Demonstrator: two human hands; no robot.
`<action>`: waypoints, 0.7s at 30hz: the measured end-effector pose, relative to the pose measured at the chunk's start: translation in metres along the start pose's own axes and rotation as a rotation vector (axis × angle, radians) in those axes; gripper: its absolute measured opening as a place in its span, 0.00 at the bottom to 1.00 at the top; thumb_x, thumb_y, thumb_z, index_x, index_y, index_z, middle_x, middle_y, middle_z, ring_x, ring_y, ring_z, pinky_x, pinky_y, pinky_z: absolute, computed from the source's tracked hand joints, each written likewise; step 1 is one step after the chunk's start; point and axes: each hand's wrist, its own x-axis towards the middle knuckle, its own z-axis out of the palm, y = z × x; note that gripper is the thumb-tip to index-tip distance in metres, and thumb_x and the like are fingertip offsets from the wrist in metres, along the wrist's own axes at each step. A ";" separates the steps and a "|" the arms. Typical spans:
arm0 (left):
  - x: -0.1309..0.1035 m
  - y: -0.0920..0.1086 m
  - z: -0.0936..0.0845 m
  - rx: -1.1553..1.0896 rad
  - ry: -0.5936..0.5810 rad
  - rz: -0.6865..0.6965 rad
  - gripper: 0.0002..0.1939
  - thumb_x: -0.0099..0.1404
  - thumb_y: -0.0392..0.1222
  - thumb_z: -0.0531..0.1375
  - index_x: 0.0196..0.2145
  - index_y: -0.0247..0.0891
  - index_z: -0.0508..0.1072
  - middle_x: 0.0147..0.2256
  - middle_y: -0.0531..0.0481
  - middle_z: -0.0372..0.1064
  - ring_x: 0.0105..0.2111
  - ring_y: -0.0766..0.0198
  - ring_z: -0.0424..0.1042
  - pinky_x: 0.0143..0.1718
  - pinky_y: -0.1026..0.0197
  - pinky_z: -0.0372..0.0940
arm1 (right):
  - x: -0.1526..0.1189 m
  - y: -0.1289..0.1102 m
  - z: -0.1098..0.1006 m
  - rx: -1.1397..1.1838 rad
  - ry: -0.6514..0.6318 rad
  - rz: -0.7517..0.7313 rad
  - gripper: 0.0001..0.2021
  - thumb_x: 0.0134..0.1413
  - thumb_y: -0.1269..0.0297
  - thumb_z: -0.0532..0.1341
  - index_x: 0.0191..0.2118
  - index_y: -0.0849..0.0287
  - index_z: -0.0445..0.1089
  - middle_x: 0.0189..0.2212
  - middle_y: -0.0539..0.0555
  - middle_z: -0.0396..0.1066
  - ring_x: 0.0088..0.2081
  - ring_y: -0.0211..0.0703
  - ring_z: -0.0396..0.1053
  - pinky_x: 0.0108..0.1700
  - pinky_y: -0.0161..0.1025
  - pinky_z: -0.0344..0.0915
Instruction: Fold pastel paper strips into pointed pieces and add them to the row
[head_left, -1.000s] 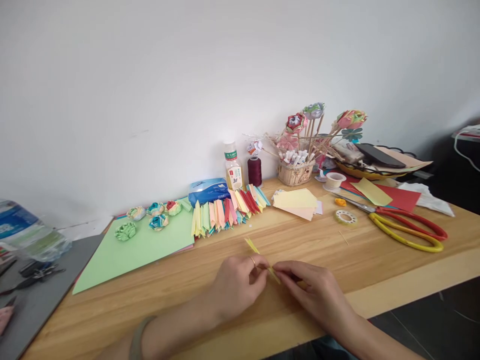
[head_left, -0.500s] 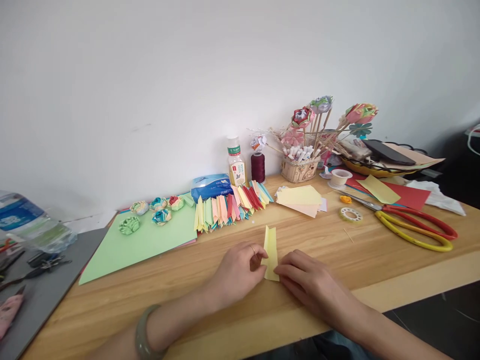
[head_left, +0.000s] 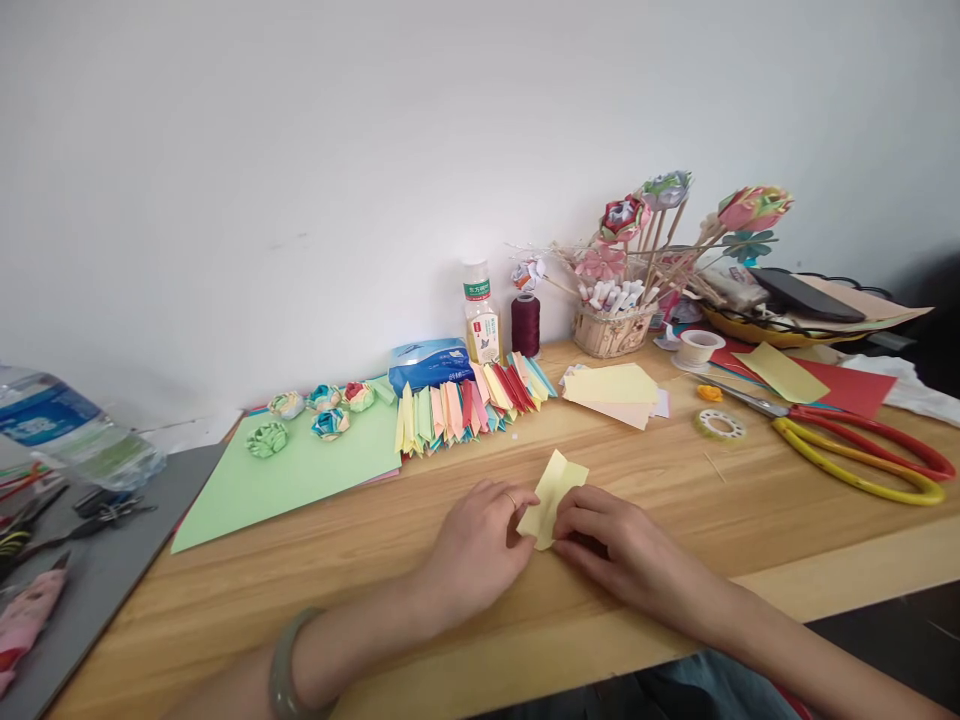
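Observation:
A small yellow paper sheet (head_left: 553, 490) with lengthwise creases is held just above the wooden table, tilted to the right. My left hand (head_left: 484, 535) pinches its left edge between thumb and fingers. On the other side, my right hand (head_left: 611, 540) grips the lower right edge, its fingers curled and partly hiding the paper. Behind the hands stands a row of folded paper strips (head_left: 472, 405) in several colours. To the right of that row lies a stack of cut paper sheets (head_left: 611, 392), yellow on top.
Folded paper flowers (head_left: 330, 423) rest on green paper (head_left: 300, 485) at left. Large scissors (head_left: 855, 440), a tape ring (head_left: 720, 425) and a white spool (head_left: 700, 348) lie at right. Along the wall are a bottle (head_left: 482, 320), dark red thread (head_left: 525, 325) and a flower basket (head_left: 611, 332).
The yellow paper has turned from upright to a rightward slant and its folded sides are spread wider. Both hands stay at its edges. The camera view has shifted slightly left.

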 end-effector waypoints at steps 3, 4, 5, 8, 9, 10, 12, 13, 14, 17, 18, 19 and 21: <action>-0.002 0.001 0.000 0.010 -0.006 -0.006 0.17 0.55 0.28 0.59 0.43 0.38 0.71 0.37 0.50 0.70 0.40 0.59 0.68 0.45 0.57 0.63 | 0.004 -0.001 0.000 0.004 -0.008 0.085 0.07 0.56 0.73 0.54 0.30 0.60 0.67 0.31 0.54 0.67 0.32 0.41 0.66 0.34 0.36 0.61; -0.002 0.002 -0.001 0.014 -0.007 -0.007 0.17 0.55 0.28 0.59 0.43 0.38 0.71 0.37 0.50 0.70 0.40 0.59 0.68 0.44 0.57 0.63 | 0.005 -0.002 -0.001 -0.004 -0.011 0.110 0.07 0.55 0.74 0.54 0.29 0.60 0.66 0.30 0.53 0.67 0.31 0.41 0.66 0.32 0.36 0.61; -0.003 0.002 -0.001 0.018 -0.006 -0.007 0.16 0.55 0.29 0.59 0.42 0.38 0.71 0.37 0.50 0.70 0.40 0.59 0.68 0.44 0.57 0.63 | 0.006 -0.003 -0.001 -0.011 -0.015 0.131 0.07 0.53 0.74 0.54 0.28 0.60 0.66 0.29 0.53 0.66 0.30 0.40 0.65 0.31 0.35 0.60; -0.004 0.003 -0.002 0.043 -0.001 0.007 0.13 0.56 0.28 0.59 0.40 0.38 0.70 0.37 0.51 0.70 0.39 0.59 0.68 0.43 0.58 0.63 | 0.011 -0.005 -0.002 -0.031 -0.023 0.179 0.07 0.51 0.76 0.54 0.27 0.60 0.65 0.28 0.52 0.66 0.27 0.38 0.64 0.29 0.34 0.58; -0.005 0.003 -0.002 0.063 0.003 0.022 0.12 0.56 0.28 0.59 0.39 0.38 0.70 0.36 0.51 0.70 0.39 0.59 0.68 0.42 0.58 0.64 | 0.012 -0.005 -0.003 -0.041 -0.027 0.191 0.07 0.51 0.76 0.54 0.27 0.60 0.65 0.28 0.52 0.66 0.27 0.38 0.64 0.29 0.34 0.58; -0.007 0.003 -0.001 0.095 0.010 0.045 0.11 0.57 0.28 0.59 0.38 0.38 0.70 0.36 0.51 0.70 0.39 0.60 0.68 0.41 0.58 0.64 | 0.013 -0.005 -0.003 -0.055 -0.033 0.202 0.07 0.51 0.76 0.55 0.27 0.60 0.65 0.28 0.51 0.66 0.27 0.38 0.64 0.29 0.34 0.58; -0.011 0.002 0.000 0.207 0.032 0.112 0.09 0.59 0.29 0.58 0.36 0.39 0.71 0.35 0.52 0.70 0.38 0.59 0.68 0.38 0.59 0.65 | 0.016 -0.005 -0.003 -0.079 -0.048 0.219 0.07 0.51 0.76 0.55 0.27 0.60 0.66 0.28 0.51 0.66 0.27 0.38 0.64 0.29 0.34 0.57; -0.013 0.001 0.002 0.284 0.044 0.152 0.07 0.60 0.29 0.58 0.35 0.38 0.71 0.33 0.51 0.70 0.37 0.59 0.68 0.35 0.60 0.65 | 0.016 -0.005 -0.003 -0.086 -0.056 0.224 0.07 0.50 0.77 0.55 0.26 0.60 0.66 0.28 0.51 0.66 0.27 0.38 0.64 0.29 0.33 0.57; -0.016 0.001 0.003 0.367 0.054 0.195 0.06 0.61 0.30 0.57 0.34 0.38 0.72 0.31 0.51 0.70 0.35 0.59 0.69 0.32 0.61 0.65 | 0.017 -0.005 -0.004 -0.090 -0.062 0.226 0.07 0.50 0.77 0.55 0.26 0.59 0.66 0.28 0.51 0.66 0.27 0.38 0.63 0.29 0.33 0.57; -0.025 0.001 0.009 0.559 0.072 0.338 0.06 0.63 0.31 0.56 0.34 0.36 0.73 0.25 0.51 0.68 0.28 0.61 0.68 0.23 0.64 0.62 | 0.018 -0.005 -0.005 -0.092 -0.074 0.232 0.08 0.48 0.77 0.56 0.25 0.59 0.66 0.27 0.51 0.66 0.27 0.37 0.63 0.29 0.33 0.57; -0.028 0.001 0.011 0.597 0.075 0.378 0.06 0.63 0.31 0.56 0.36 0.35 0.73 0.24 0.51 0.68 0.26 0.61 0.68 0.22 0.64 0.62 | 0.018 -0.005 -0.005 -0.094 -0.077 0.234 0.07 0.48 0.77 0.56 0.25 0.59 0.66 0.27 0.51 0.66 0.27 0.37 0.63 0.28 0.33 0.57; -0.030 0.002 0.013 0.626 0.070 0.409 0.08 0.63 0.31 0.57 0.40 0.34 0.73 0.23 0.51 0.68 0.25 0.61 0.68 0.21 0.64 0.62 | 0.018 -0.005 -0.005 -0.097 -0.078 0.236 0.08 0.48 0.77 0.56 0.25 0.59 0.65 0.27 0.51 0.66 0.27 0.37 0.63 0.29 0.33 0.56; -0.032 0.004 0.015 0.677 0.032 0.430 0.14 0.62 0.30 0.58 0.46 0.30 0.71 0.24 0.49 0.70 0.25 0.61 0.69 0.20 0.64 0.63 | 0.018 -0.006 -0.004 -0.104 -0.078 0.239 0.08 0.49 0.77 0.55 0.24 0.59 0.64 0.27 0.51 0.66 0.27 0.38 0.63 0.29 0.33 0.56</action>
